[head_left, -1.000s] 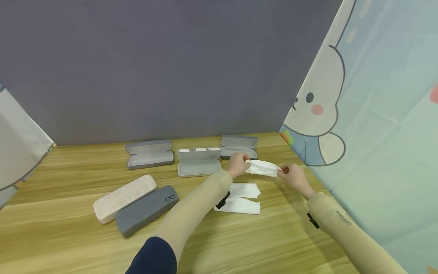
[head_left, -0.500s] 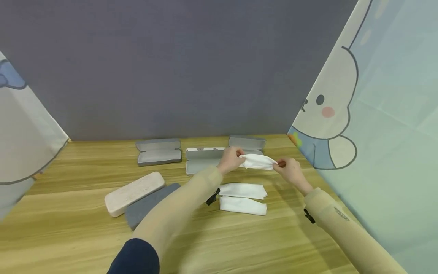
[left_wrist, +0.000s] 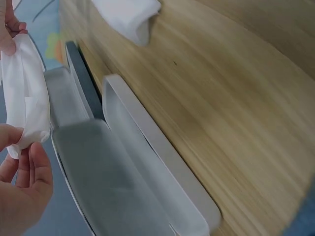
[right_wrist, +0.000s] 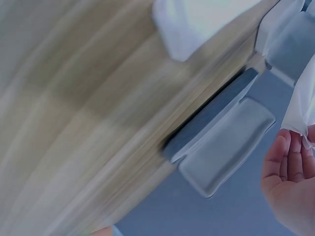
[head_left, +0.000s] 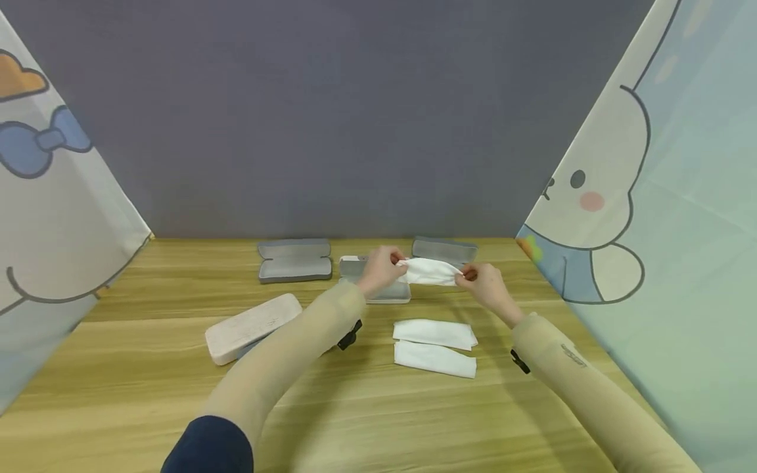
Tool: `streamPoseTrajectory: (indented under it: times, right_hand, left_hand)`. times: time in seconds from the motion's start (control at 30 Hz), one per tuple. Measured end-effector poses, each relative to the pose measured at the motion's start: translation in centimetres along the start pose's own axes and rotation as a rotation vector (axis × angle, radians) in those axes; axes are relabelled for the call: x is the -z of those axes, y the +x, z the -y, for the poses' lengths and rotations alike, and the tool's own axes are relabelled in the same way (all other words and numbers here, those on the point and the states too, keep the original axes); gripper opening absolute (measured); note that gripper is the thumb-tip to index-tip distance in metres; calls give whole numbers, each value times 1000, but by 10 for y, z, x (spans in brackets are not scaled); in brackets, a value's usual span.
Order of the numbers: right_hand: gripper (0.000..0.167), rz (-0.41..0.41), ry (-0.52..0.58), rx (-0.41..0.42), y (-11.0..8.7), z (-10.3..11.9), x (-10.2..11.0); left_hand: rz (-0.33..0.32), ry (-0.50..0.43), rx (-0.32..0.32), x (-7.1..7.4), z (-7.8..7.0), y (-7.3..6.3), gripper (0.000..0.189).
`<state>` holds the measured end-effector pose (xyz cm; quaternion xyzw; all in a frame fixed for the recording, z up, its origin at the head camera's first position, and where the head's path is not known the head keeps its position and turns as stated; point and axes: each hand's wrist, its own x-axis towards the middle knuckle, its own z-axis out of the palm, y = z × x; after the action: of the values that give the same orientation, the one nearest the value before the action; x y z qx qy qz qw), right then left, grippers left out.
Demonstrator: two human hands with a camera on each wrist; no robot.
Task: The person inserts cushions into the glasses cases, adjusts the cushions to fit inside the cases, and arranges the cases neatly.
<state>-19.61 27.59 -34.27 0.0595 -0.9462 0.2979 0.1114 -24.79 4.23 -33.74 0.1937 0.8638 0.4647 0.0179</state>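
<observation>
A folded white cloth (head_left: 430, 271) is stretched between both hands, held above the table. My left hand (head_left: 381, 268) pinches its left end and my right hand (head_left: 486, 286) pinches its right end. In the left wrist view the left fingers (left_wrist: 42, 164) and thumb grip the bunched end of the cloth. Just below the held cloth lies an open glasses case (head_left: 387, 295) with a grey lining, partly hidden by the left hand. To its right, another open grey glasses case (head_left: 443, 249) is partly covered by the cloth and right hand.
A third open glasses case (head_left: 296, 268) stands at the back left. Two folded white cloths (head_left: 434, 333) lie in front of the hands. A closed pale glasses case (head_left: 254, 326) lies front left, beside a blue-grey one mostly hidden by the left arm. A grey wall panel (head_left: 355, 131) rises behind.
The head view has turned left. Both hands have carried the stretched cloth leftward and slightly up, from near the right open case toward the middle one, keeping their pinch.
</observation>
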Motion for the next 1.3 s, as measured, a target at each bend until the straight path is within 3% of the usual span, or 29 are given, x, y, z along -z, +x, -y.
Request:
streamPoseTrajectory:
  times: [0.6,0.9,1.3]
  right_hand:
    - [23,89,80,63,20,29,-34]
    - [23,141,108,78,32,41,-48]
    - [20,151,86,147,38,50,-63]
  left_hand:
    - [-47,46,94,44,27,-19,19]
    - [-92,79,134,54,30,-28,16]
    - [-111,93,216,59,47,-26,12]
